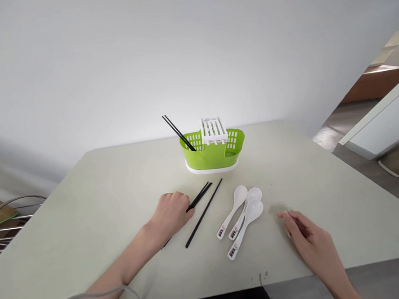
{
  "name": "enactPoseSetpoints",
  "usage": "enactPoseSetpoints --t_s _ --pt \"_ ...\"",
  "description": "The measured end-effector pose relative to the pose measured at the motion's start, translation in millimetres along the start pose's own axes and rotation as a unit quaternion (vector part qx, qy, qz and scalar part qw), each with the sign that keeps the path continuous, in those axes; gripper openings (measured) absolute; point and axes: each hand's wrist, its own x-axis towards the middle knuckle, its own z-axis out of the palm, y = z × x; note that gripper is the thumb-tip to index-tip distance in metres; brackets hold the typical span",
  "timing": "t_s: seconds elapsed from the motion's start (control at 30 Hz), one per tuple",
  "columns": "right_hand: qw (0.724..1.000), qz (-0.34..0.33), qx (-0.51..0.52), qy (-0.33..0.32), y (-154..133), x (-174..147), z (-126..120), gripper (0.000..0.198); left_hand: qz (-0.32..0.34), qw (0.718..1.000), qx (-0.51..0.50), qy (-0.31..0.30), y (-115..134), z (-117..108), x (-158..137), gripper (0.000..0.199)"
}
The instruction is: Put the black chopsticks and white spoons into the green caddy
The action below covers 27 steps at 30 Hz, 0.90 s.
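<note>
My left hand [173, 210] is closed around several black chopsticks [199, 196] low over the table, their thin ends pointing away from me. A single black chopstick [203, 214] lies on the tabletop just right of that hand. Three white spoons [247, 221] lie partly overlapping in the middle, handles toward me. To the right of them, my right hand [308, 238] rests by the table with its fingers curled; nothing shows in them. Behind stands a green utensil basket [209, 159] with a white slatted rack [214, 130] across its top. Two black chopsticks [178, 132] lean in its left compartment.
The pale table [127, 181] reaches back to a white wall [140, 63]. A metal wire rack [11, 228] stands beyond its left edge. A grey cable [90, 295] crosses above my left forearm. Floor and a white panel [386, 115] show at right.
</note>
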Motion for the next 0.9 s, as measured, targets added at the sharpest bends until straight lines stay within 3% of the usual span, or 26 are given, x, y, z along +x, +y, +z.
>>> enactPoseSetpoints --t_s 0.9 --pt "1.0 0.0 0.001 -0.012 0.8 -0.1 -1.2 0.052 -0.01 0.999 -0.028 0.019 5.6 -8.4 -5.2 0.028"
